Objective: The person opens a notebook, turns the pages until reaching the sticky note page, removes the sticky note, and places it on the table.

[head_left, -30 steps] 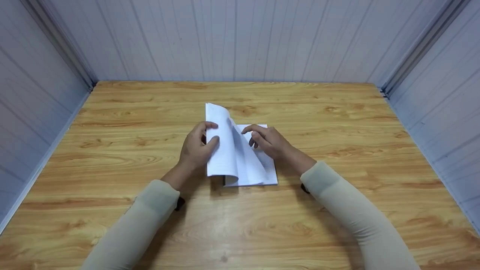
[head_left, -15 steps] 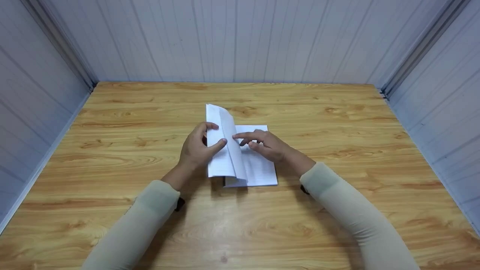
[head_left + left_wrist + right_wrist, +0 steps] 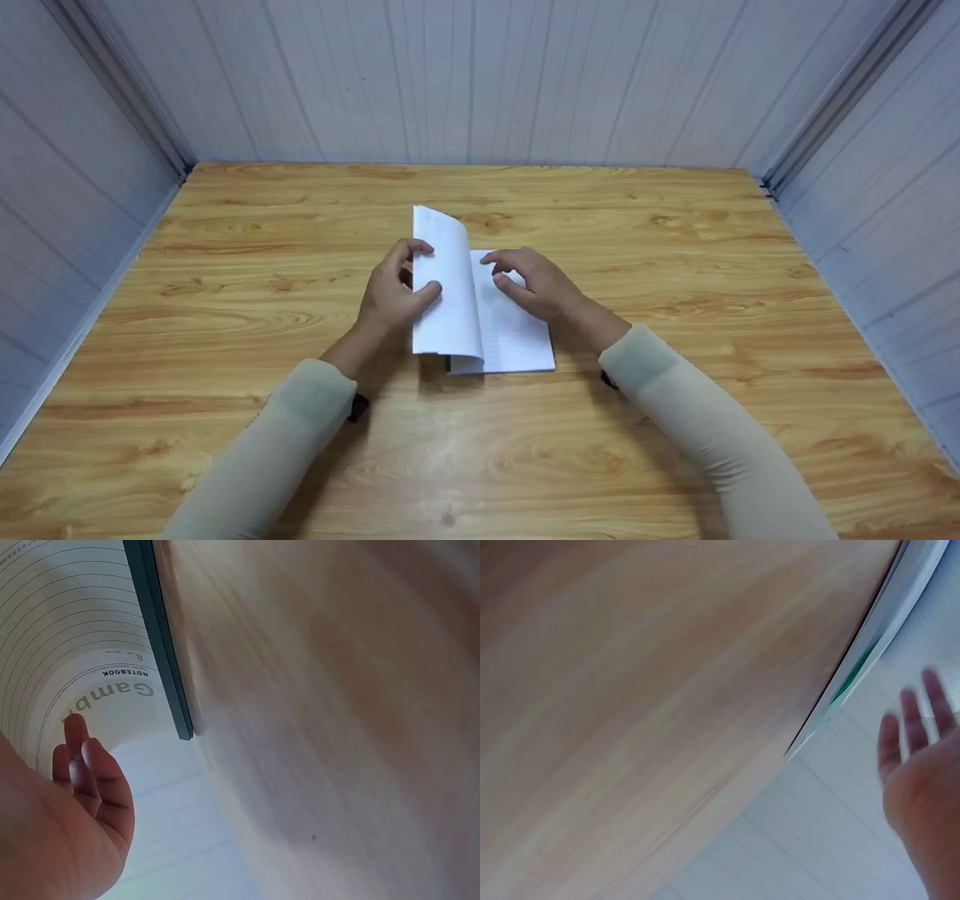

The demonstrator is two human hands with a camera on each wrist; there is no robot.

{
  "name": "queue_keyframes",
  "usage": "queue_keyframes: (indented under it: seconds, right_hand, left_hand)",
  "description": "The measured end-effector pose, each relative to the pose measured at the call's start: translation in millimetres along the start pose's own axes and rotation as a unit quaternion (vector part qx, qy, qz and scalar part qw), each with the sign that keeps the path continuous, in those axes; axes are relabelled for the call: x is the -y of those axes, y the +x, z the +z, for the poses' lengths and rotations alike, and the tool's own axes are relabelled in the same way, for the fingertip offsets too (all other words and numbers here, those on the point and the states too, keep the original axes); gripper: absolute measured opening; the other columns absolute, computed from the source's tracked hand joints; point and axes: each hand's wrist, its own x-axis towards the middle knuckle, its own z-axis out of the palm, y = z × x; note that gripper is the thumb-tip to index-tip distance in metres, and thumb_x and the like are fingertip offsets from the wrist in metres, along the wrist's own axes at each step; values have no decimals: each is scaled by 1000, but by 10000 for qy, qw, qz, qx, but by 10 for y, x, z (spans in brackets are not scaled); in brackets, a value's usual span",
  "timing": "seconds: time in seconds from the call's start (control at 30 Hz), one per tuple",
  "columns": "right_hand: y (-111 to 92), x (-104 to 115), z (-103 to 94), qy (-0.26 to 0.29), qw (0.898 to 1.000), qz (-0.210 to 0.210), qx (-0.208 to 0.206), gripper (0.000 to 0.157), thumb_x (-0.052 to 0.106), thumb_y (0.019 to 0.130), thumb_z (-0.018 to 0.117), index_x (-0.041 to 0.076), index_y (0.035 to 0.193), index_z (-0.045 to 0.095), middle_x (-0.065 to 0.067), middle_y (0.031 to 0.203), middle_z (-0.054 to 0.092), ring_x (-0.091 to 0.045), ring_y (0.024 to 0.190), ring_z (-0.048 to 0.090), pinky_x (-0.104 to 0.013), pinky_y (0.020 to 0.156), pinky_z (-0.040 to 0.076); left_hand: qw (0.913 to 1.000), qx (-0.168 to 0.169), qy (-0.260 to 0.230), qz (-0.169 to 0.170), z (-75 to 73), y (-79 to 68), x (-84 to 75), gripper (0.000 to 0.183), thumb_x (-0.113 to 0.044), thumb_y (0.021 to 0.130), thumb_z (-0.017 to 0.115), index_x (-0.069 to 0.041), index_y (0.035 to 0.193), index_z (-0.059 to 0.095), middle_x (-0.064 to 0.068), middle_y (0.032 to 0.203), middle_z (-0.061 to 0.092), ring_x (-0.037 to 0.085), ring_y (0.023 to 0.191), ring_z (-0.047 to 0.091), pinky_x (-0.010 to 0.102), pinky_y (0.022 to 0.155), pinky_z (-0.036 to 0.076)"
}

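An open notebook with white lined pages lies at the middle of the table. My left hand grips the raised left-hand leaves, thumb on the front and other fingers partly behind. In the left wrist view, the cover carries the word "NOTEBOOK" beside a dark spine. Over the right-hand page, my right hand has its fingers bent loosely, with no leaf visible between them. Whether its fingertips touch the page cannot be told. Stacked page edges with a green patch show in the right wrist view.
A wood-grain table surrounds the notebook. White panelled walls stand at the back and both sides. Both forearms wear light sleeves, with a small dark object under each cuff.
A leaf that slanted up from the right side has gone over to the left and now lies under my left thumb's side. My right hand followed it left, then drew back right.
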Motion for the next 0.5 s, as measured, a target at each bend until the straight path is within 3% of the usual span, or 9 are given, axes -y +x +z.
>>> queue_keyframes:
  seconds: [0.07, 0.2, 0.33, 0.5]
  right_hand:
    - [15, -2, 2, -454, 9982, 288, -277, 32, 24, 96, 52, 10, 124, 59, -9, 108, 66, -25, 102, 58, -44, 90, 45]
    - [20, -12, -6, -1149, 9852, 1199, -423, 34, 22, 91, 58, 11, 122, 59, -9, 108, 64, -28, 102, 54, -46, 87, 42]
    - [12, -31, -21, -1615, 9644, 2094, 30, 43, 30, 90, 57, 14, 129, 54, -9, 123, 59, -32, 117, 47, -49, 90, 37]
    - [19, -59, -23, -1816, 9446, 2657, 643, 57, 35, 90, 56, 14, 141, 43, -11, 141, 48, -34, 132, 34, -52, 100, 32]
  left_hand:
    - [9998, -60, -196, -32, -18, 7, 6, 38, -10, 78, 64, -16, 115, 56, 4, 107, 54, 20, 74, 53, 27, 66, 44]
    - [9985, -214, -507, -53, -58, 17, 33, 30, -3, 79, 58, -11, 108, 63, 4, 99, 54, 19, 71, 48, 25, 65, 39]
    - [9974, -302, -661, -41, -89, 23, 52, 25, -1, 80, 55, -7, 101, 67, 4, 90, 55, 18, 69, 44, 23, 63, 35]
    - [9975, -277, -634, -123, -155, 0, -68, 26, 2, 82, 51, 0, 100, 68, 11, 90, 60, 17, 70, 42, 23, 64, 33]
